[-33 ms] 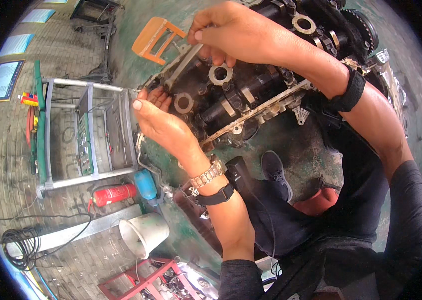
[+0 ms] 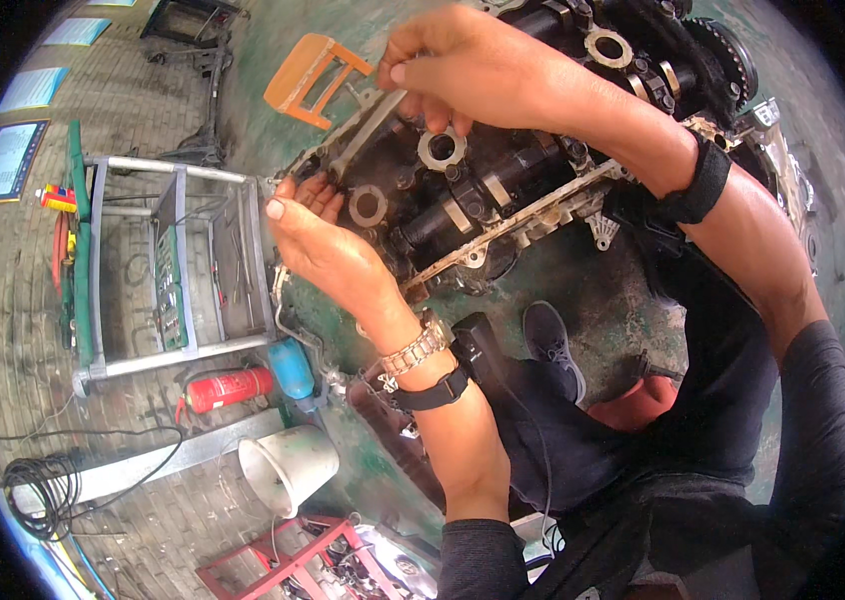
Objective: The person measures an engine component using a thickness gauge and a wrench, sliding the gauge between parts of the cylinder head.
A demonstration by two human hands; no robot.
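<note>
My right hand (image 2: 443,70) grips the upper end of a long metal wrench (image 2: 373,125) above an open engine (image 2: 498,170) with dark camshafts and pale rings. The wrench slants down-left toward the engine's left end. There my left hand (image 2: 333,245) is curled, its fingertips close around the wrench's lower end; I cannot make out exactly what they hold. A pale ring (image 2: 368,205) lies just right of these fingers. A toothed sprocket (image 2: 728,60) is at the engine's far right.
An orange stool (image 2: 303,75) stands beyond the engine. A wheeled metal trolley (image 2: 188,355) with tools is on my left, above a red extinguisher (image 2: 228,390), blue cylinder (image 2: 293,372) and white bucket (image 2: 288,470). Coiled cable (image 2: 48,500) and a red frame (image 2: 298,555) lie lower left.
</note>
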